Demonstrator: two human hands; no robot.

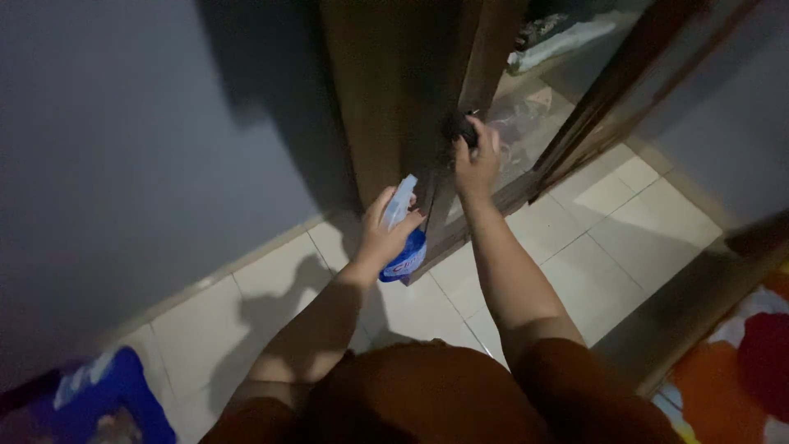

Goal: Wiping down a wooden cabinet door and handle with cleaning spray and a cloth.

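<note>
My left hand (383,233) grips a blue spray bottle (403,232) with a pale trigger head, held upright near the lower part of a dark wooden door (394,90). My right hand (477,160) reaches higher and closes around the round dark door knob (459,126) on the door's edge. Both arms stretch forward from an orange-brown shirt at the bottom of the view.
A grey wall (140,140) runs along the left. Pale floor tiles (608,230) lie below. Past the door frame (608,90), a lit floor with scattered things shows. A blue object (115,395) sits at bottom left, a colourful mat (740,362) at bottom right.
</note>
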